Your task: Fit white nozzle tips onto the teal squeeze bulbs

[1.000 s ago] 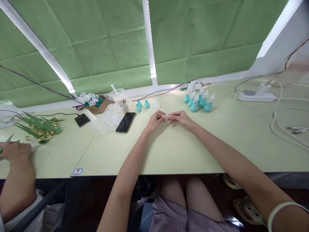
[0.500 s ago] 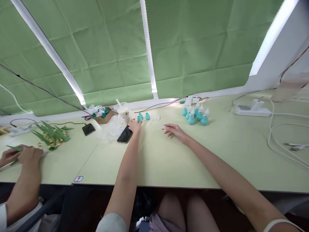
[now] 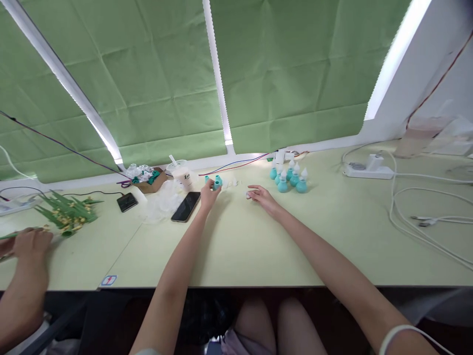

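Note:
My left hand (image 3: 209,195) is closed on a small round turquoise bottle (image 3: 216,186) with a narrow neck. Right behind it stand other turquoise bottles (image 3: 207,179), partly hidden by the hand. My right hand (image 3: 265,199) pinches a small white piece (image 3: 249,195) just above the table. Between the hands, farther back, lie small white pieces (image 3: 235,182). To the right is a group of turquoise bottles (image 3: 301,186) topped with white flame-shaped tips (image 3: 304,173).
Left of my left hand are a phone (image 3: 185,206), a crumpled plastic bag (image 3: 161,202), a drink cup (image 3: 182,176) and a cardboard box (image 3: 151,183). A co-worker's hand (image 3: 33,241) is near green stems (image 3: 68,212). A power strip (image 3: 369,170) and white cables (image 3: 397,217) lie right.
My left hand has closed on a turquoise bottle and brought it slightly toward me, away from the others. My right hand keeps its white piece, now turned differently. The view has shifted a little.

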### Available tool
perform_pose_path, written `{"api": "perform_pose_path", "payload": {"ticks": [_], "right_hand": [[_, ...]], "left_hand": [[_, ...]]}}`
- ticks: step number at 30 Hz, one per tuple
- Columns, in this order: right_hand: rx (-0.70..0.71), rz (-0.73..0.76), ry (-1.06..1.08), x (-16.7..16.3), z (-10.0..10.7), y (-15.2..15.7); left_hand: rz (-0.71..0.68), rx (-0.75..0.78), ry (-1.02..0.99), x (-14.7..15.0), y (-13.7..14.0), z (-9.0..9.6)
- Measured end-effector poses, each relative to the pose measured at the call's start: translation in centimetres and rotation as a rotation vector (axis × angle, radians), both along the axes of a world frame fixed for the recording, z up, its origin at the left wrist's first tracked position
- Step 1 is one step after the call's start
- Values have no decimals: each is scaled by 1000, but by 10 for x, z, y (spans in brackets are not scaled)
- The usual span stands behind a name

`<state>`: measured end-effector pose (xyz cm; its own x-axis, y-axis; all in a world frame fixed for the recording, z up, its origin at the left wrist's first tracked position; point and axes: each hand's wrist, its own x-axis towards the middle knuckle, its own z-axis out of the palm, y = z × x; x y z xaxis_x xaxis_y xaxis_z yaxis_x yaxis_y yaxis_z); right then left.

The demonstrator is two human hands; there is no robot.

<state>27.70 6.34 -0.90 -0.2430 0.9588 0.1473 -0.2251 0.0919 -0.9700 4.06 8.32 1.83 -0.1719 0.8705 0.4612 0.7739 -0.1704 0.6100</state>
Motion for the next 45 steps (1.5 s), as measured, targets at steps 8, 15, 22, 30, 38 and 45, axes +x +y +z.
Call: {"api": "perform_pose_path", "payload": {"ticks": [8,15,22,30,38,45], "right_hand": [[165,-75,-108,9,-2,6],[282,-25,-308,12,-4,5],[354,-26,-499,13,2,-1],[390,-27,-609,10,8,-9],[300,-29,-563,9,5,-10],[181,-36,-362,5,10,-16]], "left_hand": [[-381,-93,140,57,-50,-11],[-432,-93,112,56,-59,-20],[-368,-97,242,56,-58,-27],[-265,-131,364,57,-61,-27],[-254,-181,365,62,-66,-21],[-265,-135,278,64,-63,-22]]}}
